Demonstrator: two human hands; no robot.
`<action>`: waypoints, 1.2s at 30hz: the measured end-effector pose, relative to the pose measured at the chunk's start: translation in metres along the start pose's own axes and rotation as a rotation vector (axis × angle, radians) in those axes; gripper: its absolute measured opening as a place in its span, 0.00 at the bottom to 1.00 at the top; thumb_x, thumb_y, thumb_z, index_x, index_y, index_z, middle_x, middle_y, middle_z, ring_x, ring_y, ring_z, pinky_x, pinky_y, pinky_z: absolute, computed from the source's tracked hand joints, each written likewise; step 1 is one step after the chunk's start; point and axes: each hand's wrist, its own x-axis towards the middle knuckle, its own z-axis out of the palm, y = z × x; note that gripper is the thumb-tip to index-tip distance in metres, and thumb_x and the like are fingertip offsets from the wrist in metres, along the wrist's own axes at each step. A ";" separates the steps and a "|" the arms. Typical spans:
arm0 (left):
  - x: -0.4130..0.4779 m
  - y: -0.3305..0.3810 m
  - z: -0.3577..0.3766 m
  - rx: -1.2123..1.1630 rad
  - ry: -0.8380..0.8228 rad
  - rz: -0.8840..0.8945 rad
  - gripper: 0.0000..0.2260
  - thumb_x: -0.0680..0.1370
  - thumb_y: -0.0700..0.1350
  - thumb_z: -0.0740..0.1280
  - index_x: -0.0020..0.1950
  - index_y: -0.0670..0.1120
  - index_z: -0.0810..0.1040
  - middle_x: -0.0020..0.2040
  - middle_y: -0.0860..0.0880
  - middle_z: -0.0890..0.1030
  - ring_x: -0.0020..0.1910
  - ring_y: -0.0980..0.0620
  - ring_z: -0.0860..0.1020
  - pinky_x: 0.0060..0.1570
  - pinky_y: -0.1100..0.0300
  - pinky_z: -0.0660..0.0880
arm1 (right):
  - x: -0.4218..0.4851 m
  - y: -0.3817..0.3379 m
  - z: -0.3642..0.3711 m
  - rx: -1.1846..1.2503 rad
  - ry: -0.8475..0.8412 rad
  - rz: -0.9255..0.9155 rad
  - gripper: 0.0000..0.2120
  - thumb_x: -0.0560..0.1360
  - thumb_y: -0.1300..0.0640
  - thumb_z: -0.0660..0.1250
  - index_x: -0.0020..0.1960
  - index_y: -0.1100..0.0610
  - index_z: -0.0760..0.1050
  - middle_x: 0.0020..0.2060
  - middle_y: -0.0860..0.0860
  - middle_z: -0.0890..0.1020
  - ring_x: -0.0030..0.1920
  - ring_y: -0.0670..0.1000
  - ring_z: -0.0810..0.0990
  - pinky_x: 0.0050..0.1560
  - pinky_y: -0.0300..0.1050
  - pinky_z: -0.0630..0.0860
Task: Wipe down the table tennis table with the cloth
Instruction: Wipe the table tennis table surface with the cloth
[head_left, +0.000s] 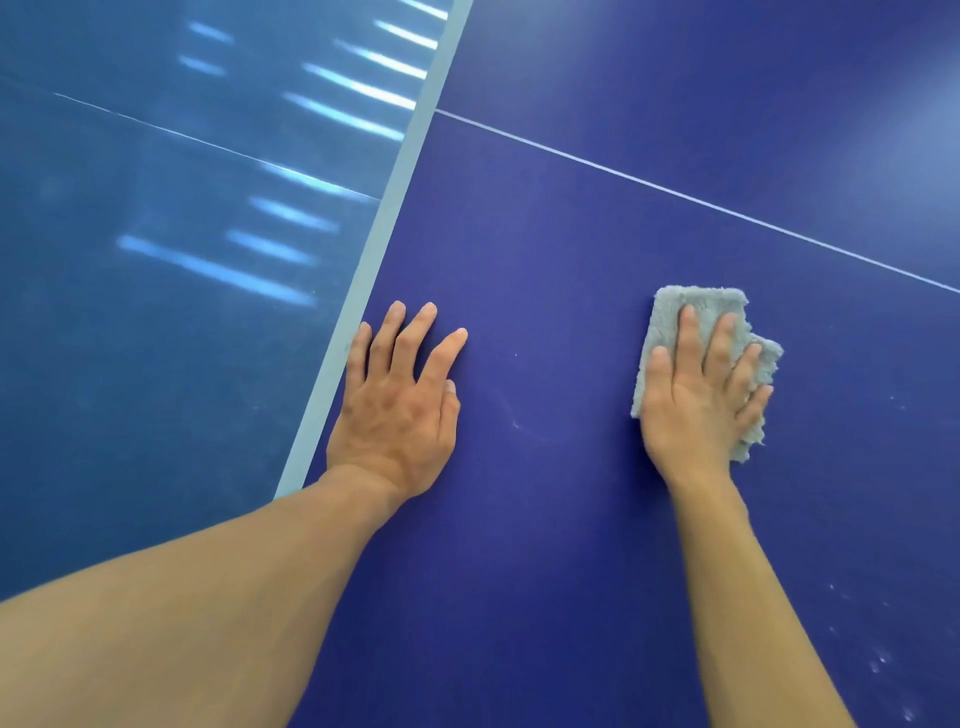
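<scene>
Fluffy grey cloth (696, 300) | right hand (698, 400), fingers (688, 332) spread, pressing | left hand (400, 410) splayed, smooth table (545, 234)

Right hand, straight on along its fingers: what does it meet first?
Nothing solid: the right hand, flat on the cloth, has bare table ahead, then the thin white line. Way looks free within frame.

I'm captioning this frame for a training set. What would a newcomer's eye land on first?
First, the right hand pressing a fluffy grey cloth flat on the deep blue table, right of centre. Next, the left hand, spread flat on the table beside its pale edge band. Left of that band, bright streaks of reflected light lie across a glossy blue surface.
</scene>
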 end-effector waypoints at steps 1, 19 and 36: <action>0.000 0.000 0.000 0.003 0.001 -0.002 0.24 0.83 0.50 0.52 0.79 0.49 0.67 0.80 0.44 0.63 0.81 0.39 0.58 0.80 0.38 0.53 | 0.008 -0.018 0.003 0.001 0.009 0.017 0.28 0.86 0.41 0.45 0.84 0.38 0.43 0.84 0.45 0.39 0.83 0.57 0.36 0.80 0.65 0.34; -0.001 0.002 0.000 -0.004 -0.001 -0.016 0.26 0.84 0.50 0.50 0.82 0.45 0.62 0.81 0.45 0.63 0.82 0.42 0.56 0.81 0.42 0.49 | -0.039 0.055 -0.005 -0.060 -0.038 -0.139 0.30 0.82 0.39 0.41 0.84 0.37 0.47 0.84 0.44 0.41 0.84 0.55 0.38 0.80 0.67 0.34; -0.008 -0.004 -0.012 -0.386 -0.067 -0.046 0.26 0.84 0.41 0.58 0.83 0.52 0.60 0.83 0.50 0.59 0.84 0.48 0.49 0.80 0.50 0.38 | -0.252 0.027 0.082 -0.132 -0.064 -0.751 0.24 0.87 0.41 0.45 0.83 0.38 0.55 0.85 0.46 0.51 0.84 0.59 0.45 0.80 0.69 0.46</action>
